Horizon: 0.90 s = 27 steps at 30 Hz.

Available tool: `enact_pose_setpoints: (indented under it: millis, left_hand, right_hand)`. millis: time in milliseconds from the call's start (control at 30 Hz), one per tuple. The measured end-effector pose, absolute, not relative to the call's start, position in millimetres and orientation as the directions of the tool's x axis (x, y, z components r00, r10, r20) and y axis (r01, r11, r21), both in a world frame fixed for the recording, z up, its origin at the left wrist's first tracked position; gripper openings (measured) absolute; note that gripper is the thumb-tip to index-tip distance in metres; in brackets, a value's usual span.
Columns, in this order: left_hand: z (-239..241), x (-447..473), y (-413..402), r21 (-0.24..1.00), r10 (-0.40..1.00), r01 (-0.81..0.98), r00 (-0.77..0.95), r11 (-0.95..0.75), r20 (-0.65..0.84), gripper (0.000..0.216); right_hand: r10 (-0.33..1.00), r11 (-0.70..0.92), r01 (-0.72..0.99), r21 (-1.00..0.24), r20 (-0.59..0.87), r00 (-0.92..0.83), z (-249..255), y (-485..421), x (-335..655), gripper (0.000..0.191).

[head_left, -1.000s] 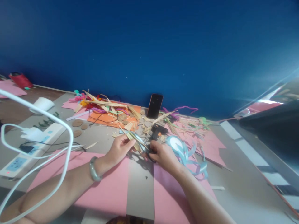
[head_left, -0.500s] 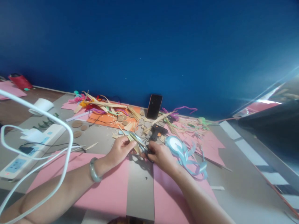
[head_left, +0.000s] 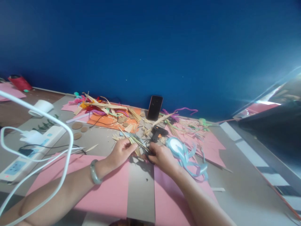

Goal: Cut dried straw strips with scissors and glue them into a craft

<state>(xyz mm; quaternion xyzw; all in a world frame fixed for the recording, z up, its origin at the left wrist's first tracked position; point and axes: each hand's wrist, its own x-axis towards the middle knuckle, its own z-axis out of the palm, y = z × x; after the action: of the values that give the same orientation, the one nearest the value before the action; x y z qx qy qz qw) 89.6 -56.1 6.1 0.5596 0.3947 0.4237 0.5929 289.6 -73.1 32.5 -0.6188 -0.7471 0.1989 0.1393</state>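
Observation:
My left hand (head_left: 121,151), with a pale green bangle (head_left: 95,172) at the wrist, pinches a strip of dried husk (head_left: 132,140) over the middle of the table. Close on its right, my right hand (head_left: 162,154) is closed around dark-handled scissors (head_left: 149,156); their blades are mostly hidden among the husk pieces. Just beyond the right hand lies a black glue gun (head_left: 158,133). A roll of light blue ribbon (head_left: 175,145) sits to the right of that hand, its loose end curling toward me.
Pink paper sheets (head_left: 105,191) lie beneath both forearms. A phone (head_left: 155,108) leans against the blue wall (head_left: 150,56). Husks and pipe cleaners (head_left: 103,106) are heaped at the back left, near wooden discs (head_left: 76,136). A power strip (head_left: 35,153) and white cable (head_left: 70,138) occupy the left.
Both hands keep almost the same place and grip. The view has shifted very slightly; the husk strip between the hands sits at nearly the same angle.

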Motion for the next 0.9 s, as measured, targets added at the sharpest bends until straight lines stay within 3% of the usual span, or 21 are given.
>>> enact_pose_setpoints:
  millis: [433, 567, 733, 900]
  left_hand:
    - [6.7, 90.1, -55.9, 0.999, 0.95, -0.02, 0.309, -0.037, 0.041, 0.027]
    - [14.5, 89.3, -58.7, 0.993, 0.94, -0.115, 0.34, 0.013, 0.027, 0.027]
    - [20.1, 86.6, -62.9, 0.97, 0.904, -0.224, 0.427, 0.09, 0.014, 0.031]
    - [20.2, 84.1, -61.6, 0.954, 0.906, -0.27, 0.423, 0.132, -0.006, 0.024]
  right_hand:
    - [0.976, 0.134, 0.827, -0.546, -0.073, -0.207, 30.0, -72.5, 291.4, 0.029]
    - [0.966, 0.143, 0.778, -0.611, -0.085, -0.244, 29.4, -72.7, 289.8, 0.027]
    - [0.939, 0.101, 0.618, -0.78, -0.131, -0.319, 21.7, -71.2, 287.8, 0.038]
    - [0.891, -0.103, 0.366, -0.925, -0.249, -0.379, 18.2, -73.0, 283.7, 0.047]
